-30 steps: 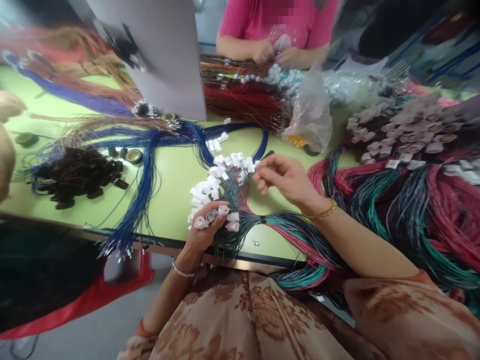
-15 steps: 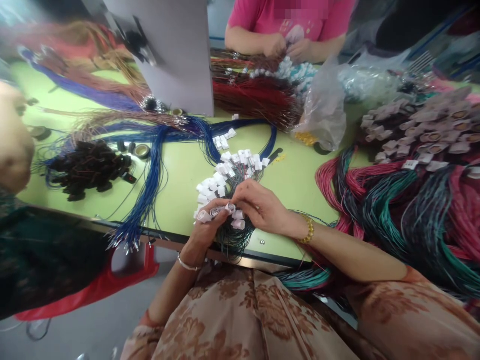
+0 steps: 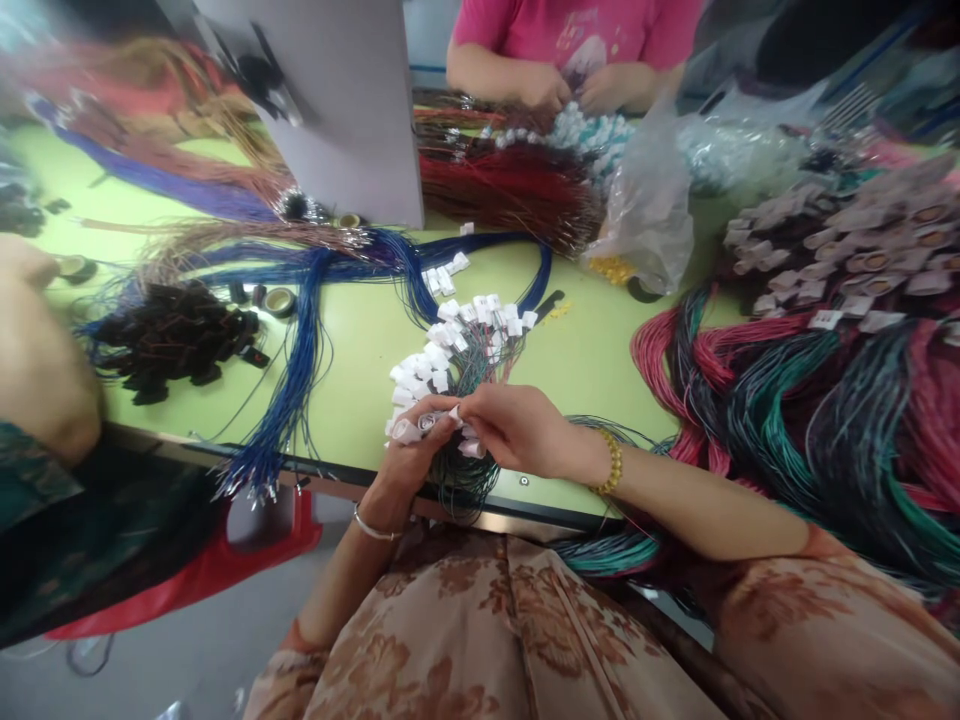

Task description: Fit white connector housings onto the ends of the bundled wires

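Observation:
My left hand is closed around a row of white connectors on green and pink wires, near the table's front edge. My right hand pinches the end connector of that row, fingertips touching my left hand's. Just beyond the hands, a fan of white connectors spreads from the same wire bundle over the green table. The bundle runs under my right wrist toward my lap.
Blue wires cross the table at left beside a pile of black parts. Heaps of pink and green wires fill the right. A grey board and plastic bag stand behind. A person in pink works opposite; another's arm is at left.
My right hand came back from the far fan of connectors to my left hand and now pinches the connectors held there. The person at left shifted.

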Tool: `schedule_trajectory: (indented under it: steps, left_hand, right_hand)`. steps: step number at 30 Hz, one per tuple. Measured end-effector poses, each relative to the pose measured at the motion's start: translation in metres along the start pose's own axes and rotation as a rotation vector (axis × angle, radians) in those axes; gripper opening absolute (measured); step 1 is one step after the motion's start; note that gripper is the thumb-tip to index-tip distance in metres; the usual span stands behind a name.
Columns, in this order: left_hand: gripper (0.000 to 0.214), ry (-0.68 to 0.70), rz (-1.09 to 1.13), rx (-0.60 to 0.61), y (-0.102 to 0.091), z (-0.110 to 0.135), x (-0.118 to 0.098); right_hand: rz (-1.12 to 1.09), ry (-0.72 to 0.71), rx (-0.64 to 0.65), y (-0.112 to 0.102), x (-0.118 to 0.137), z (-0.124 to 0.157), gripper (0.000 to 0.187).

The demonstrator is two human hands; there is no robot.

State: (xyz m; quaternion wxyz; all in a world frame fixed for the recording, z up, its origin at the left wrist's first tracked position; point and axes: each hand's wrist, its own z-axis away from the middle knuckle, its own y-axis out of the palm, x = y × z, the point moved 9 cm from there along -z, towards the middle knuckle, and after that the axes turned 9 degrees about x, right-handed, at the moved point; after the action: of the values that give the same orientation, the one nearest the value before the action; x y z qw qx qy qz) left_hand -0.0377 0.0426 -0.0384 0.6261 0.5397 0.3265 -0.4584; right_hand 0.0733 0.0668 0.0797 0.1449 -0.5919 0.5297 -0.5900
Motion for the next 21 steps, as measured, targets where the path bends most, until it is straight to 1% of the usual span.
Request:
schedule_trajectory:
  steps: [2, 5, 8, 10, 11, 12, 14, 15, 16, 17, 18, 19, 21]
  left_hand:
    - [0.039, 0.008, 0.019, -0.017, 0.001, 0.001, -0.001]
    - [0.036, 0.012, 0.043, -0.073, 0.001, 0.005, -0.002]
    - [0.038, -0.01, 0.033, -0.078, 0.002, 0.007, -0.001]
    - [0.039, -0.028, 0.019, -0.061, 0.002, 0.006, -0.001]
    - [0.039, -0.035, 0.016, -0.057, 0.002, 0.006, -0.002]
    - [0.038, -0.044, 0.015, -0.052, 0.001, 0.005, -0.003]
    - [0.039, -0.062, 0.007, -0.035, 0.001, 0.005, -0.005]
    - [0.039, -0.065, -0.01, -0.03, 0.001, 0.005, -0.007]
    - [0.04, -0.06, -0.046, -0.022, 0.001, 0.005, -0.01]
    - [0.04, -0.042, -0.102, -0.012, 0.002, 0.006, -0.013]
    - [0.041, -0.012, -0.173, -0.003, 0.003, 0.006, -0.017]
    - [0.042, 0.028, -0.242, 0.001, 0.003, 0.007, -0.021]
    - [0.043, 0.102, -0.336, -0.002, 0.005, 0.01, -0.025]
  right_hand:
    - [0.039, 0.075, 0.079, 0.011, -0.004, 0.004, 0.038]
    - [0.072, 0.192, 0.179, 0.034, -0.009, 0.015, 0.041]
    - [0.095, 0.189, 0.245, 0.055, -0.001, 0.022, 0.041]
    - [0.086, 0.183, 0.227, 0.055, 0.0, 0.021, 0.038]
    - [0.066, 0.187, 0.194, 0.049, -0.002, 0.019, 0.034]
    - [0.036, 0.191, 0.139, 0.038, -0.007, 0.017, 0.029]
    - [-0.018, 0.22, -0.022, 0.002, -0.028, 0.016, 0.023]
    - [-0.032, 0.251, -0.112, -0.019, -0.045, 0.019, 0.023]
    - [-0.017, 0.317, -0.196, -0.04, -0.066, 0.025, 0.023]
    - [0.014, 0.408, -0.244, -0.057, -0.09, 0.033, 0.021]
    - [0.051, 0.511, -0.258, -0.069, -0.116, 0.042, 0.019]
    - [0.096, 0.621, -0.241, -0.077, -0.142, 0.053, 0.015]
    - [0.131, 0.812, -0.144, -0.078, -0.188, 0.074, 0.015]
